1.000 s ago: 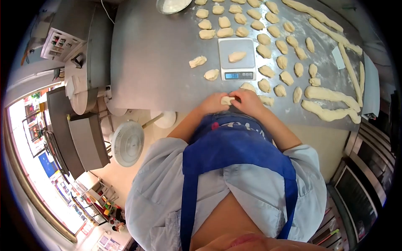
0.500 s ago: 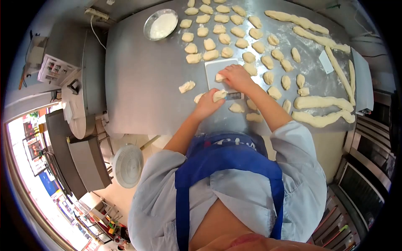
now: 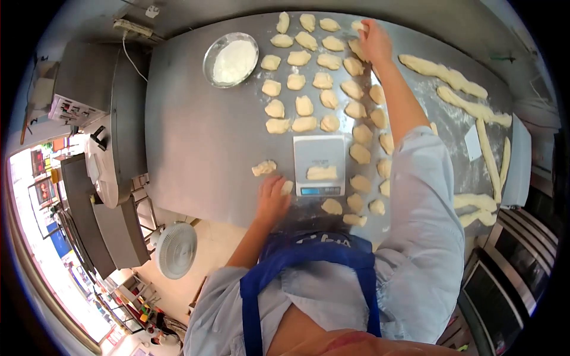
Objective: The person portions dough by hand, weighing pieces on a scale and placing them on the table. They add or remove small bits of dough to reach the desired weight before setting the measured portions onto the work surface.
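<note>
My right hand [image 3: 375, 43] is stretched to the far edge of the steel table, its fingers closed on a small dough piece [image 3: 358, 26] at the end of a row. Near the table's front, my left hand [image 3: 273, 199] curls around another dough piece [image 3: 287, 188], partly hidden by the fingers. Just beyond it lies a loose dough piece [image 3: 264, 168]. To its right is a white digital scale [image 3: 319, 147] with a lit display, carrying an elongated dough piece [image 3: 321, 172].
Several rows of dough pieces [image 3: 304, 105] cover the table's middle. A metal bowl of flour [image 3: 235, 61] stands at the back left. Long dough ropes [image 3: 442, 75] lie on the floured right side beside a white scraper [image 3: 472, 143]. A fan [image 3: 176, 250] stands on the floor at left.
My right hand has gone from the scale to the far edge with a dough piece. A dough piece now lies on the scale. My left hand has moved left of the scale. The view has shifted.
</note>
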{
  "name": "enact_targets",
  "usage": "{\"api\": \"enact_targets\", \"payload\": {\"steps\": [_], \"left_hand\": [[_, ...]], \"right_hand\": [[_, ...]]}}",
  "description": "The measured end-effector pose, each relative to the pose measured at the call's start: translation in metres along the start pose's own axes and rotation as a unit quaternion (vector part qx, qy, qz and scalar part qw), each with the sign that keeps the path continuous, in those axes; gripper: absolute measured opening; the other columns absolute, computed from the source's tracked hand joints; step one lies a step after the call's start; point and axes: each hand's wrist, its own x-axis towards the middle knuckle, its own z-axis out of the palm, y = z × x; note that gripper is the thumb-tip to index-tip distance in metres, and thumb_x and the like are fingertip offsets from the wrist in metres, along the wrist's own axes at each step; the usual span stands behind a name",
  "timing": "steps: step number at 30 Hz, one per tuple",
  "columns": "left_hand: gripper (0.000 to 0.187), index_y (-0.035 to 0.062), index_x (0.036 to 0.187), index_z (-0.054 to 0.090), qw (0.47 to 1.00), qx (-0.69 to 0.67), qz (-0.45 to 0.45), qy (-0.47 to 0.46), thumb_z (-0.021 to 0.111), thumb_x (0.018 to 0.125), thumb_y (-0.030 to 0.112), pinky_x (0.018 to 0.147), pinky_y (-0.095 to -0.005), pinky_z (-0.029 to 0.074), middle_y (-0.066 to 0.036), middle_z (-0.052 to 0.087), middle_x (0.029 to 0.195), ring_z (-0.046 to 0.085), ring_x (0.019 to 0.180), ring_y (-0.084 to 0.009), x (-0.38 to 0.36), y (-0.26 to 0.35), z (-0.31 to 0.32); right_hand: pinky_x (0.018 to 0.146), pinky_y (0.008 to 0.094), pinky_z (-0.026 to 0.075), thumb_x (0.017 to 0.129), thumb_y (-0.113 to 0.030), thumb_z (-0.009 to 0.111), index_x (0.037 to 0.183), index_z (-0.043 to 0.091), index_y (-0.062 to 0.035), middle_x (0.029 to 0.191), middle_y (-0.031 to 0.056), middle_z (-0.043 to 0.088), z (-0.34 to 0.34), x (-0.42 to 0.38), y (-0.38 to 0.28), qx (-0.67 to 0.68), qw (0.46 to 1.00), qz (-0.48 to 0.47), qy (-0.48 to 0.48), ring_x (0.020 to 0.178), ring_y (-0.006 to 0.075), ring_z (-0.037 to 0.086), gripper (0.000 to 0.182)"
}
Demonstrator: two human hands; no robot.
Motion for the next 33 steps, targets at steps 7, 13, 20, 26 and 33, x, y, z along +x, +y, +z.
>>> {"api": "enact_targets", "payload": {"steps": [7, 13, 20, 26, 33], "left_hand": [[0.071, 0.0058, 0.137, 0.047, 0.986, -0.007, -0.134, -0.099, 0.078, 0.075, 0.019, 0.102, -0.0501, 0.040, -0.018, 0.051, 0.130, 0.049, 0.119, -0.0384, -0.048, 0.000, 0.002], [0.070, 0.0090, 0.138, 0.048, 0.995, 0.069, -0.056, -0.053, 0.078, 0.077, 0.021, 0.099, -0.0474, 0.041, -0.016, 0.049, 0.131, 0.049, 0.119, -0.0356, -0.027, -0.011, 0.010], [0.056, 0.0138, 0.126, 0.062, 0.993, 0.090, 0.040, -0.066, 0.078, 0.074, 0.027, 0.097, -0.0497, 0.039, -0.014, 0.056, 0.121, 0.052, 0.112, -0.0347, -0.007, -0.041, 0.011], [0.040, 0.0124, 0.107, 0.072, 0.994, 0.092, 0.045, -0.027, 0.077, 0.071, 0.029, 0.099, -0.0493, 0.041, -0.017, 0.056, 0.126, 0.052, 0.117, -0.0351, 0.004, -0.049, -0.019], [0.037, 0.0101, 0.102, 0.075, 0.991, 0.089, 0.004, -0.101, 0.074, 0.073, 0.034, 0.109, -0.0469, 0.038, -0.023, 0.043, 0.147, 0.041, 0.132, -0.0425, 0.030, -0.081, -0.020]], "right_hand": [[0.090, 0.0476, 0.050, 0.086, -0.019, 0.065, 0.105, 0.068, -0.0106, 0.114, 0.0153, 0.065, 0.038, -0.035, -0.005, -0.001, 0.998, -0.067, -0.015, 0.104, 0.0369, 0.061, 0.021], [0.083, 0.0454, 0.046, 0.082, -0.014, 0.068, 0.105, 0.064, -0.0071, 0.097, 0.0120, 0.066, -0.091, -0.251, -0.069, 0.099, 0.984, -0.100, -0.112, 0.094, 0.0351, 0.061, 0.025], [0.088, 0.0444, 0.043, 0.074, -0.026, 0.078, 0.109, 0.063, -0.0093, 0.099, 0.0088, 0.064, -0.164, -0.442, -0.104, 0.064, 0.976, -0.081, -0.192, 0.097, 0.0291, 0.060, 0.042], [0.101, 0.0495, 0.035, 0.070, -0.025, 0.079, 0.118, 0.061, -0.0092, 0.108, 0.0090, 0.062, -0.130, -0.466, -0.125, -0.079, 0.976, -0.052, -0.195, 0.107, 0.0276, 0.055, 0.053], [0.099, 0.0464, 0.038, 0.065, -0.023, 0.077, 0.099, 0.072, -0.0104, 0.116, 0.0124, 0.060, -0.187, -0.491, -0.114, 0.010, 0.973, -0.003, -0.231, 0.112, 0.0280, 0.054, 0.037]]}}
